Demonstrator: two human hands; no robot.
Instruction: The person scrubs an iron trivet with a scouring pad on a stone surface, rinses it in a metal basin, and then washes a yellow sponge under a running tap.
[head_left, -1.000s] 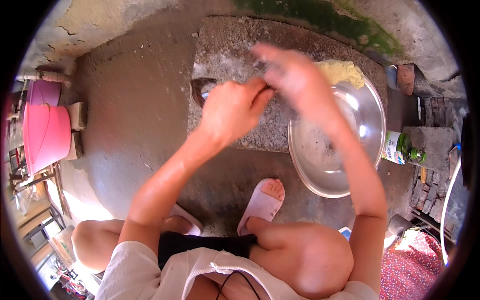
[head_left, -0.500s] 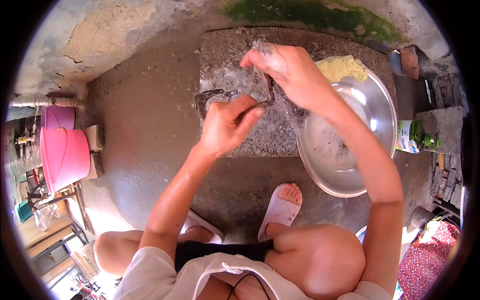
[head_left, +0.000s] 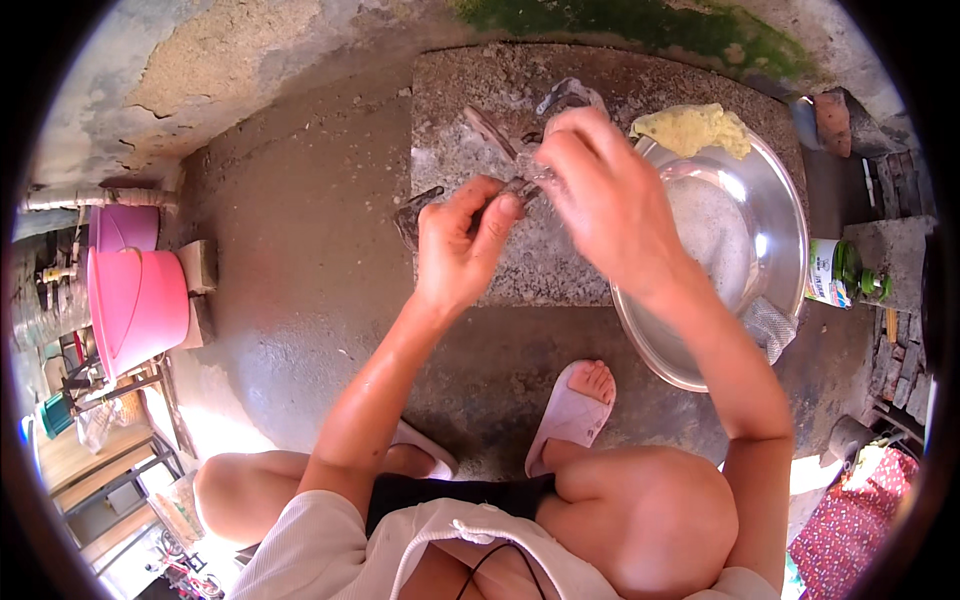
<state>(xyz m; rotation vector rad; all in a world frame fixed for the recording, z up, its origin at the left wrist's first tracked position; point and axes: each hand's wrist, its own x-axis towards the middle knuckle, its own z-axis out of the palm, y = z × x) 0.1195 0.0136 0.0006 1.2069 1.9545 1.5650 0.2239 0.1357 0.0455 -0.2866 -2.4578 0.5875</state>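
My left hand (head_left: 462, 235) is closed around a dark, slim piece (head_left: 520, 188), pinched between thumb and fingers above the stone slab (head_left: 560, 265). From that spot a long brownish bar (head_left: 490, 132) reaches away from me; whether the two are joined, I cannot tell. Over the same place my right hand (head_left: 610, 205) curls its fingers, slightly blurred, on a crumpled, shiny greyish scrubber (head_left: 540, 168). A dark curved piece (head_left: 412, 212) lies left of my left hand. Beyond my right knuckles sits a grey, glossy looped thing (head_left: 570, 95), partly hidden.
A steel basin (head_left: 655, 352) with suds stands at the slab's right. A yellow cloth (head_left: 695, 130) and a grey mesh cloth (head_left: 770, 328) hang at its rim. Beyond is a green bottle (head_left: 835, 272). Pink bucket (head_left: 140, 305) at left; mossy wall (head_left: 640, 30) behind.
My right hand has come down and nearer to my left, its fingers now at the held piece. My left hand stays about where it was. The view has shifted slightly.
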